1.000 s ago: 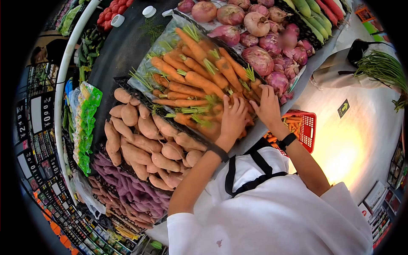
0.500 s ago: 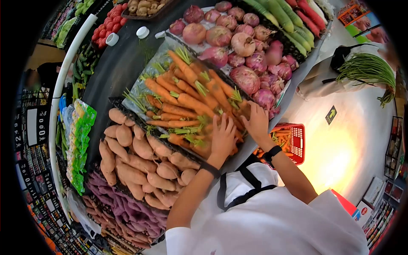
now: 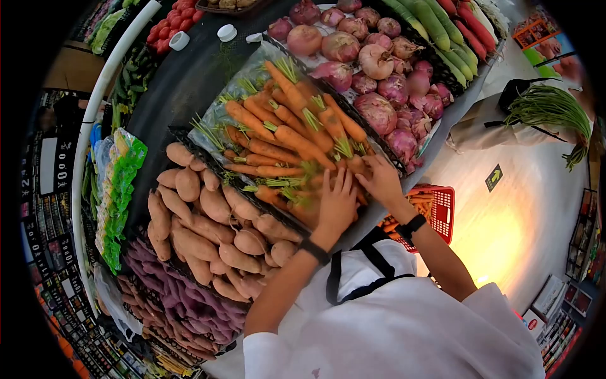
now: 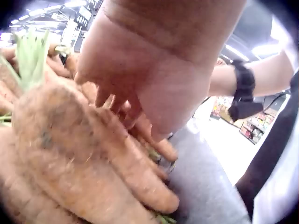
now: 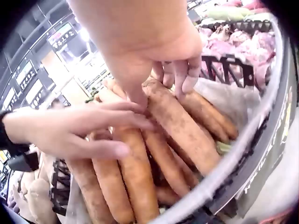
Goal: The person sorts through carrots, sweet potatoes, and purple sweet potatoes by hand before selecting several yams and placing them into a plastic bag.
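Observation:
A heap of carrots [image 3: 278, 136] with green stem ends lies in a lined black crate on the stand. My right hand [image 3: 382, 183] is at the heap's near right corner. In the right wrist view its thumb and fingers grip a thick carrot [image 5: 183, 125] from both sides. My left hand [image 3: 339, 205] rests on the near carrots just left of it, fingers fairly straight and spread. In the right wrist view the left fingertips [image 5: 122, 150] lie across several carrots side by side. Close under the left wrist, a large carrot [image 4: 70, 140] fills the left wrist view.
Sweet potatoes [image 3: 214, 221] lie left of the carrots, purple ones [image 3: 177, 284] beyond. Red onions [image 3: 379, 69] fill the crate on the right. A red basket [image 3: 442, 211] with carrots stands below the stand's edge. Another person [image 3: 505, 114] is at the right, near long green stalks.
My head view has shifted slightly. The right hand has moved a little left and nearer to me over the carrots, closer to the left hand, which stays on the near carrots.

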A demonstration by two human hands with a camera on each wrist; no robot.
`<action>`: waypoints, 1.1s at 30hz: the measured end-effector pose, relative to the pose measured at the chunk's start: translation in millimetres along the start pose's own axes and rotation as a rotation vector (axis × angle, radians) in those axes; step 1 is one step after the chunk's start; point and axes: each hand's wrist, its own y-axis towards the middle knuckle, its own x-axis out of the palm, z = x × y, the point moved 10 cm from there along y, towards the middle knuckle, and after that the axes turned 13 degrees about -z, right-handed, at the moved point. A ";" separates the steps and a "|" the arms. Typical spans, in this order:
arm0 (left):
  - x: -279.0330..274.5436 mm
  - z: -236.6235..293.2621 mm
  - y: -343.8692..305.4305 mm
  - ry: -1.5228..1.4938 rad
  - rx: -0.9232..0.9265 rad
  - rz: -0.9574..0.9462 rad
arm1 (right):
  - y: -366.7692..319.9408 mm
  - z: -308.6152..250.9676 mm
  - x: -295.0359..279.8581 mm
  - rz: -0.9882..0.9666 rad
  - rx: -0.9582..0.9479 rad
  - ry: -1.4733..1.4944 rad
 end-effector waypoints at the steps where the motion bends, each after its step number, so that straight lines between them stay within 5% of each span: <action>1: -5.0 0.1 -5.2 -0.030 -0.031 -0.078 | 8.1 5.1 12.8 -0.059 0.017 -0.047; 3: -17.4 0.1 -19.6 -0.071 -0.038 -0.086 | 13.4 10.4 11.1 -0.063 0.019 -0.096; 5: -39.7 0.0 -34.8 -0.146 0.014 0.143 | 15.4 21.3 16.6 -0.215 0.133 0.009; 8: -41.6 -30.2 -47.4 -0.300 -0.070 0.115 | 14.6 8.7 10.7 -0.050 -0.045 -0.097; 12: -46.9 -83.1 -59.5 -0.435 -0.185 0.080 | 22.1 10.0 11.5 -0.413 0.264 -0.271; 16: -69.2 -113.1 -77.8 -0.380 -0.177 0.066 | 54.4 -44.9 -41.1 -0.182 -0.029 -0.101; 18: -64.9 -138.9 -78.2 -0.824 -0.207 0.120 | 69.7 -91.8 -59.2 -0.107 -0.244 0.054; 19: -55.0 -138.5 -71.3 -0.817 -0.191 0.134 | 75.3 -112.4 -62.3 -0.073 -0.368 0.099; 21: -37.0 -173.1 -60.1 -0.975 -0.341 0.485 | 85.9 -126.9 -45.6 -0.004 -0.349 0.000; 25: 29.6 -201.5 -27.5 -1.256 -0.605 0.551 | 98.5 -130.1 -18.6 0.064 -0.205 -0.283; 31: 70.7 -192.7 21.9 -1.553 -0.542 0.439 | 112.2 -107.3 -18.5 -0.012 -0.110 -0.183; 33: 62.9 -195.6 15.7 -1.649 -0.547 0.671 | 114.0 -102.3 -14.6 0.051 -0.156 -0.207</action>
